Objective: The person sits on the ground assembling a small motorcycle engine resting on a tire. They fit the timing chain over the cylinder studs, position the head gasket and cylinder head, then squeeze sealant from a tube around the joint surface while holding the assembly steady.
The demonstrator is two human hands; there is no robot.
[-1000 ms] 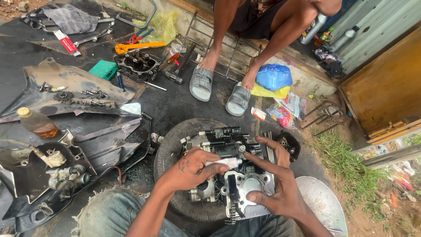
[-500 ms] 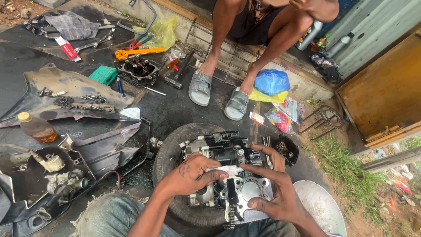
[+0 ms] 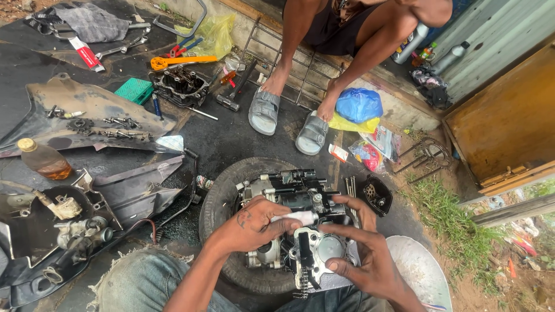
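Both hands work over an engine block (image 3: 295,231) that lies on an old tyre (image 3: 222,199) on the ground, low in the middle of the view. Left hand (image 3: 251,224) comes in from 7 o'clock and pinches a small white tube (image 3: 295,218) between thumb and fingers; the tube points to 3 o'clock, across the top of the engine. Right hand (image 3: 361,254) comes in from 5 o'clock; its fingers are spread and curved, the upper ones touch the engine near the tip of the tube, and the thumb rests beside the round cylinder opening (image 3: 330,247). I cannot tell if this hand grips any part.

At 9 o'clock from the tyre lie dark plastic body panels (image 3: 133,190) with a carburettor-like part (image 3: 84,231) on them, and a small bottle with brown liquid (image 3: 45,159) is further toward 10 o'clock. At 11 o'clock there is a cylinder head (image 3: 179,86), a green box (image 3: 134,90) just beside it, and an orange-handled tool (image 3: 182,60) behind. At 12 o'clock another person sits with both feet in grey sandals (image 3: 263,111); a blue plastic bag (image 3: 358,104) lies near the feet at 1 o'clock. A white bowl (image 3: 425,268) stands at 4 o'clock, just beside the right hand.
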